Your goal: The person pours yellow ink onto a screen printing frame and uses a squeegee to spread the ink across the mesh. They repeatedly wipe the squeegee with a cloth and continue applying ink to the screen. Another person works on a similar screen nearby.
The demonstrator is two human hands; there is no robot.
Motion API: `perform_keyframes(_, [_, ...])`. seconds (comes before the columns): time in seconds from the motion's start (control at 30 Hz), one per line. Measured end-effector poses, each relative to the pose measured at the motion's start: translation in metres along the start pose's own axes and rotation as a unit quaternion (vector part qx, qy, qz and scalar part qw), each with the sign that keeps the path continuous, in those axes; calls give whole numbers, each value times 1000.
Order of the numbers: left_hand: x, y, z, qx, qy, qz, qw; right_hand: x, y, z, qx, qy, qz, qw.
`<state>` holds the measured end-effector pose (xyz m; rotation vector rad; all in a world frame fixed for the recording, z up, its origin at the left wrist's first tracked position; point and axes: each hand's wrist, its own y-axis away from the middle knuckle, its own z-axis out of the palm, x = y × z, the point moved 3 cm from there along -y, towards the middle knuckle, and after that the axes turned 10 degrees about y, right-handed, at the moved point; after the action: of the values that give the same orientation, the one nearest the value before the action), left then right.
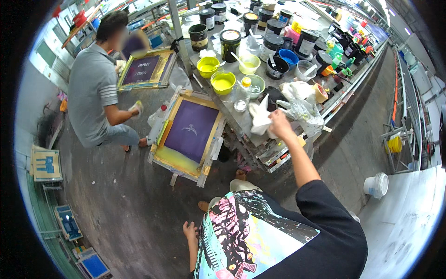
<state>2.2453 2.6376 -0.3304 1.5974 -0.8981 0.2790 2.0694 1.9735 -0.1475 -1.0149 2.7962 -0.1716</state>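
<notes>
My right hand (279, 124) reaches out over the near corner of the cluttered table, its fingers closed on a crumpled white cloth (260, 117). Just left of the cloth stands a clear bottle with a yellow cap (242, 95). Beyond it are a bowl of yellow-green ink (223, 83) and a paler green bowl (249, 64). Crumpled clear plastic (302, 110) lies right of my hand. Low beside my body hangs my left hand (190, 231), holding nothing, its fingers loosely curled and apart. A screen-printing frame (188, 124) with purple mesh stands to the left of the table.
At the left a person in a grey shirt (90, 88) bends near another screen frame (146, 69). Many ink tubs (230, 45) crowd the table (230, 110). A roll of tape (320, 93) lies at its right edge. A white bucket (376, 185) stands on the right.
</notes>
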Motion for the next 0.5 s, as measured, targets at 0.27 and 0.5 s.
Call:
perform_keyframes(0.27, [-29,-12,-42,-16,-24,4,1000,-101,29,-8,150,-10,100,984])
perform_keyframes(0.5, [-67,-35,-108,-5,31,-8,999,-247,100,-5,101,-226,-144,958])
